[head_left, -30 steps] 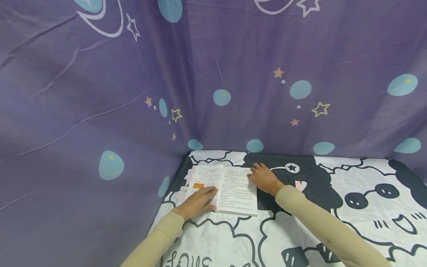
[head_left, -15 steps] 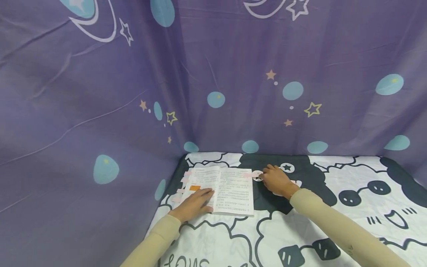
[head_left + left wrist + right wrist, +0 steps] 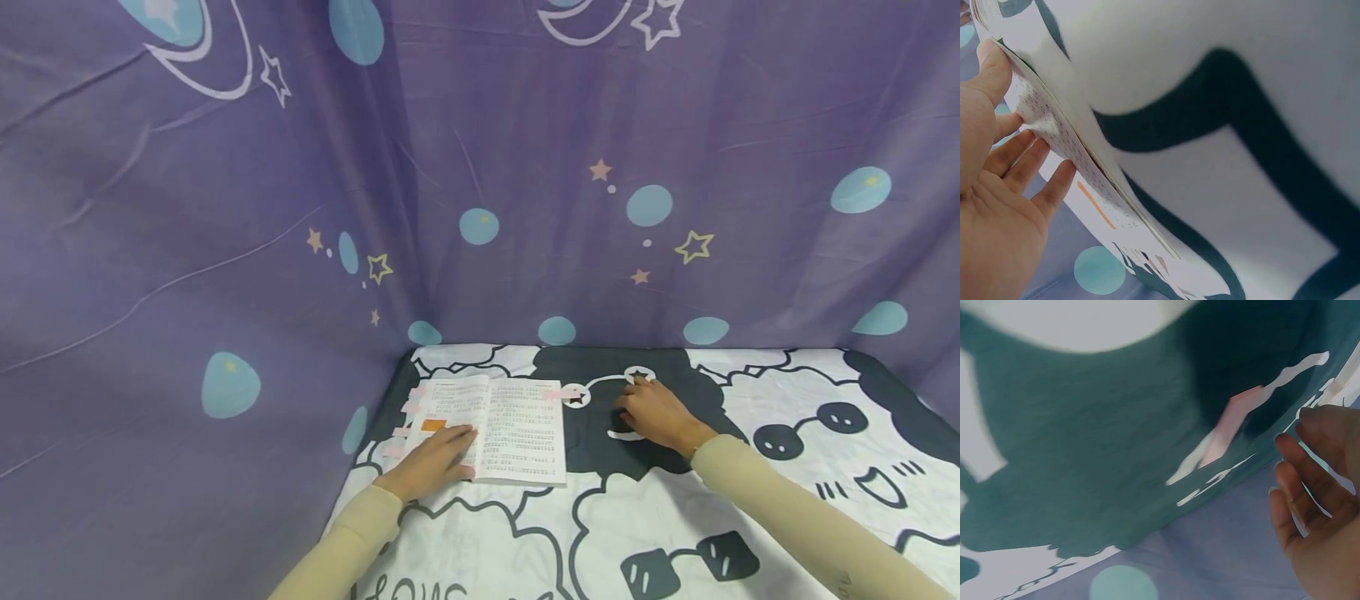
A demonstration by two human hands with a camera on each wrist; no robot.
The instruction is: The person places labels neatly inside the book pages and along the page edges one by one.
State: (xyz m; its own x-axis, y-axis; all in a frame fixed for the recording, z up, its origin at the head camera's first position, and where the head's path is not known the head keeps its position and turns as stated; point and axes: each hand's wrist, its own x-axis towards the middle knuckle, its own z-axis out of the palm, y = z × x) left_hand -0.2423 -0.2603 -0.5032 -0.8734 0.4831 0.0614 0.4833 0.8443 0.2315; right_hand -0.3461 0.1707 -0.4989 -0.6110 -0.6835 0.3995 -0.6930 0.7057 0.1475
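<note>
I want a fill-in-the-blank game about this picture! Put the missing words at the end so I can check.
The left hand touches an open ____.
The small bright patch on the left page is ____.
In the head view, the right hand is over a mostly ____ part of the cloth.

Missing words: book; orange; black.

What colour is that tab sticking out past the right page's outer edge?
The tab is pale pink; the head view shows it best.
</note>
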